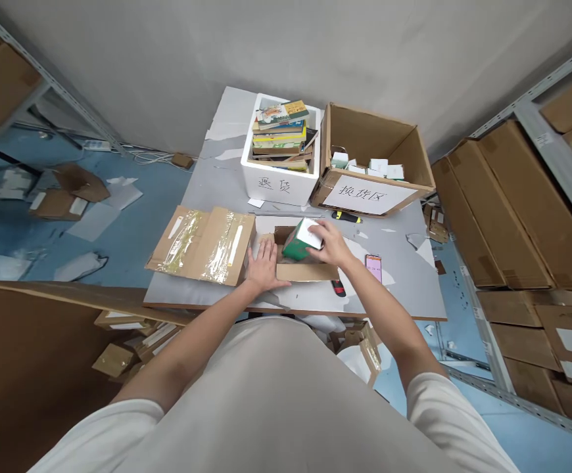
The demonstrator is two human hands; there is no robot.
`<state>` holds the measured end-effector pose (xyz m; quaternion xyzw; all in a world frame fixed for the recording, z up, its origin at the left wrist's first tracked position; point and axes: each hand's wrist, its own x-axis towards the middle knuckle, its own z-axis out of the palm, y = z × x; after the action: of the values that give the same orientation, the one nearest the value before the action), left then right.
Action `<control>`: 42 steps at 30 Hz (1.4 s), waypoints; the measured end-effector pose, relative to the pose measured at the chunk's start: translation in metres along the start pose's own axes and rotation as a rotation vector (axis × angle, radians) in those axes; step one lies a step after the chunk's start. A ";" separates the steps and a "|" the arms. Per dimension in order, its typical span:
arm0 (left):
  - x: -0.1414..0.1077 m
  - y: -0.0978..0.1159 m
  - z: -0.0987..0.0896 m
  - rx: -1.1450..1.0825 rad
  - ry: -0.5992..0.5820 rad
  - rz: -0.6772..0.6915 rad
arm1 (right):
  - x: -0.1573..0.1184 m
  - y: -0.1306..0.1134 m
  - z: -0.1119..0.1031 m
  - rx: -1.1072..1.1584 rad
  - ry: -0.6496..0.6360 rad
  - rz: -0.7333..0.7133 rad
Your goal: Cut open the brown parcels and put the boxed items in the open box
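My right hand (333,244) is closed around a small green box (296,244) with a white end. That box is tilted, partly above the cardboard carton (308,272), whose top is open. On the carton's left side lies my left hand (264,265), its fingers stretched out and resting flat on the flap. Left of that hand is a larger brown cardboard box (202,244) with shiny clear tape across it. A red and black tool (338,288) lies just in front of the carton's right end, partly hidden by it.
At the back stand a white foam box (279,185) of books and a cardboard box (379,196) holding several small white boxes. A yellow and black cutter (346,217) and a phone (373,267) lie on the table (414,289). Shelves with cartons (503,203) flank the right.
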<state>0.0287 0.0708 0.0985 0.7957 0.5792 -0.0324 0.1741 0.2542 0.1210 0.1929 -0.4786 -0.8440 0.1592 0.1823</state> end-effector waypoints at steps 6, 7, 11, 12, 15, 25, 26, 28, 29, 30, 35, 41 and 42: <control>0.056 -0.012 -0.022 0.035 -0.051 0.035 | -0.035 -0.020 -0.114 -0.067 0.291 -0.044; 0.066 -0.015 -0.027 0.040 -0.058 0.043 | -0.045 -0.023 -0.125 -0.070 0.309 -0.056; 0.097 -0.023 -0.046 0.056 -0.071 0.081 | -0.085 -0.029 -0.123 -0.054 0.263 -0.056; 0.100 -0.024 -0.050 0.058 -0.070 0.093 | -0.092 -0.028 -0.112 -0.040 0.230 -0.038; 0.100 -0.024 -0.062 0.053 -0.058 0.120 | -0.103 -0.022 -0.067 0.020 0.107 0.032; -0.022 0.010 -0.026 -0.410 0.053 0.330 | -0.094 -0.006 0.052 0.087 -0.138 -0.033; -0.029 0.015 -0.017 -0.462 0.021 0.317 | -0.093 -0.007 0.055 0.092 -0.154 -0.045; -0.032 0.024 -0.002 -0.565 -0.004 0.262 | -0.091 -0.009 0.058 0.109 -0.190 -0.070; -0.031 0.028 0.003 -0.616 0.004 0.232 | -0.090 -0.011 0.057 0.117 -0.207 -0.080; -0.028 0.030 0.007 -0.663 0.018 0.212 | -0.089 -0.012 0.055 0.122 -0.222 -0.086; -0.018 0.030 0.018 -0.774 0.069 0.201 | -0.082 -0.019 0.041 0.111 -0.259 -0.061; -0.019 0.024 0.030 -0.848 0.111 0.142 | -0.066 -0.031 0.035 0.020 -0.279 0.028; -0.019 0.024 0.030 -0.859 0.115 0.150 | -0.062 -0.034 0.036 0.021 -0.260 0.036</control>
<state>0.0492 0.0375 0.0805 0.6914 0.4897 0.2684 0.4584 0.2421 0.0472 0.1664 -0.4672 -0.8501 0.2318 0.0733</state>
